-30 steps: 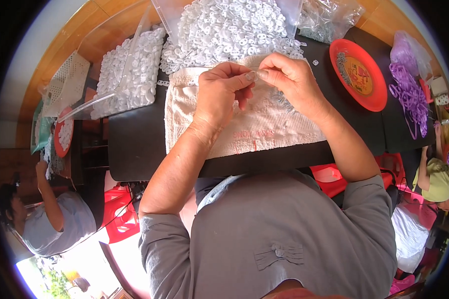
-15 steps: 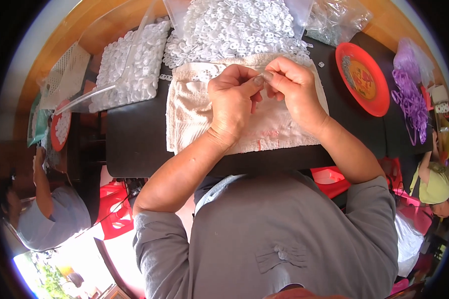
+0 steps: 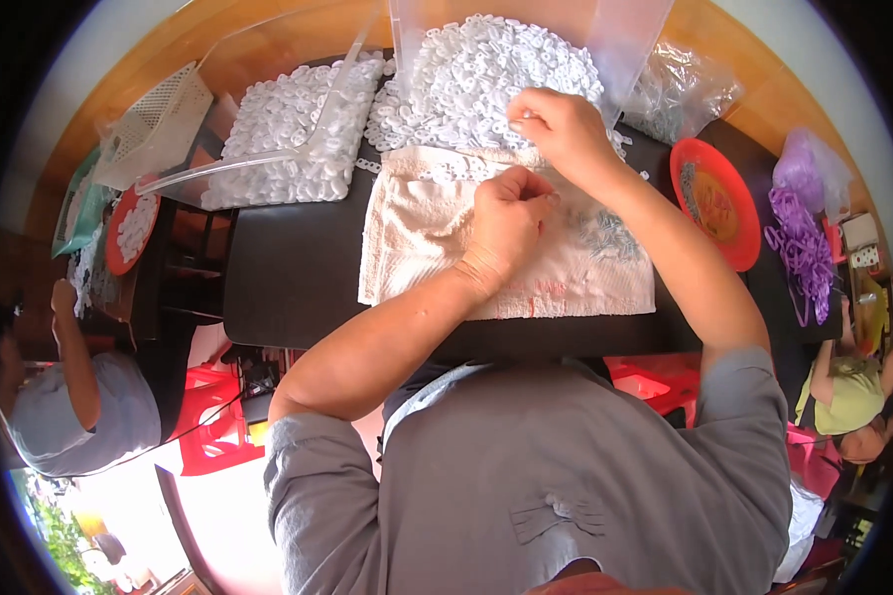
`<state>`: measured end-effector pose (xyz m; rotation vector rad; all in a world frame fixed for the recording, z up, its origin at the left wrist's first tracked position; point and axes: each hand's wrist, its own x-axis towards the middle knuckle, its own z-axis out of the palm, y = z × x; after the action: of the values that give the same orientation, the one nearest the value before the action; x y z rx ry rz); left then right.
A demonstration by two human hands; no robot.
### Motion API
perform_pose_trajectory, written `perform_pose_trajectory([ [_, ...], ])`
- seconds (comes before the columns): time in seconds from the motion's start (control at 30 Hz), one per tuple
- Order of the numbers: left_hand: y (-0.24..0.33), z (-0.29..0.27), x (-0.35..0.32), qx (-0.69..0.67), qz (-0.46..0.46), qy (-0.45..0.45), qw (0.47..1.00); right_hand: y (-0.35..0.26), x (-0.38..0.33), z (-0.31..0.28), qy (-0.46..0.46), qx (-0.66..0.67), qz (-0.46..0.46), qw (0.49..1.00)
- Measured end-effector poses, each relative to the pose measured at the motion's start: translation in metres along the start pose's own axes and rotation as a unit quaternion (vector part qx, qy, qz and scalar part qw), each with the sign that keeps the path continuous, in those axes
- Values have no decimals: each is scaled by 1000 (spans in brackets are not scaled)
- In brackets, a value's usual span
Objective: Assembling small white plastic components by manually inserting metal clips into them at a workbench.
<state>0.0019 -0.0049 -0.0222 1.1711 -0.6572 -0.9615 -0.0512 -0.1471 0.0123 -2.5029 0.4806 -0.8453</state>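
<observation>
Since half a second ago the hands have split up: both were pinched together over the cloth, and now the right hand [image 3: 558,127] has gone forward to the heap of small white plastic pieces [image 3: 486,79] spilling out of the clear bin [image 3: 630,45]. Its fingertips look pressed together on the near edge of that heap, like it's plucking one piece, though I can't tell for sure whether anything is actually between them.

Left hand [image 3: 506,218] sits curled into a loose fist on the cream towel [image 3: 427,243], thumb against the index finger. Probably pinching something tiny, but it's too small to make out.

Towel is spread on the dark table [image 3: 288,278], with a scatter of little greyish bits [image 3: 605,233] on its right half. More white pieces lie in a clear tray [image 3: 288,134] to the left, and a red plate [image 3: 716,203] sits off to the right next to some purple loops [image 3: 802,243].

My guess is this is the fetch-a-fresh-piece step. Next move would need a clean single pick from a tangled pile, then bringing it back to the waiting left hand over the towel.
</observation>
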Motion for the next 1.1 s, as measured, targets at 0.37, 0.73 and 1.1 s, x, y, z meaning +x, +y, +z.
perform_pose_trajectory([
  [0.37, -6, 1, -1, 60, 11, -29, 998, 0, 41, 36, -137, -257, -112, 950],
  [0.73, 40, -24, 14, -142, 55, 155, 976, -8, -45, -4, -25, -139, -65, 988],
  [1.1, 33, -25, 17, -132, 13, 145, 981, 6, -52, -26, 27, -131, -30, 991],
])
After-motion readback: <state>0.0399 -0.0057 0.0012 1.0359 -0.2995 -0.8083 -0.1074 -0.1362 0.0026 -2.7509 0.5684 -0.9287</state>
